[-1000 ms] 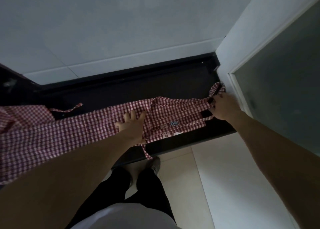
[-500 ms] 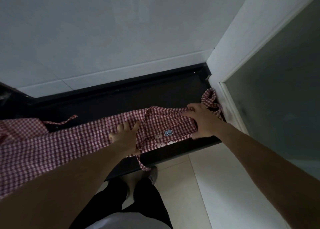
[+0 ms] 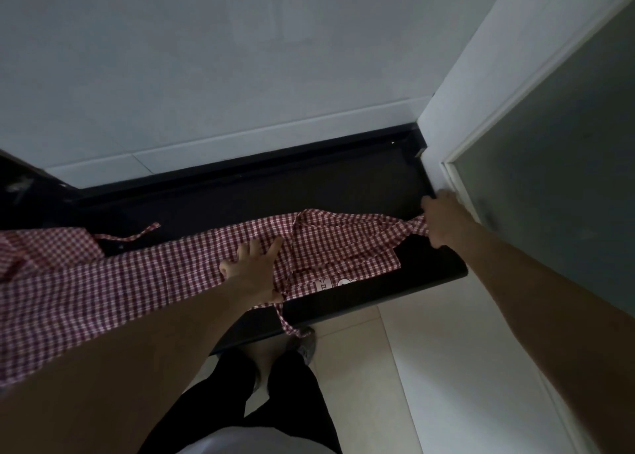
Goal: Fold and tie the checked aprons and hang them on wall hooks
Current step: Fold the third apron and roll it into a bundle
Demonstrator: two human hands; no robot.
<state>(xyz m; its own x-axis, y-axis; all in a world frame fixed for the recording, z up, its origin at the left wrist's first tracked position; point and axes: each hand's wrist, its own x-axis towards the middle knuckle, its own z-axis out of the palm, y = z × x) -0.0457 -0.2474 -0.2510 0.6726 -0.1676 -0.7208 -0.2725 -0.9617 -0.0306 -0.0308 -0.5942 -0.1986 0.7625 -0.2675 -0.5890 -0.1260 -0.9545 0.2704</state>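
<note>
Checked apron (image 3: 343, 244) spread along dark counter (image 3: 360, 192); left hand (image 3: 252, 269) at 6 o'clock, fingers splayed flat on cloth; right hand (image 3: 441, 221) at 3 o'clock, fist closed around bunched end

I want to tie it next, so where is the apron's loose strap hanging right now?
In the head view, the strap dangles off the dark counter's front edge, just below the left hand, above the person's shoes.
</note>
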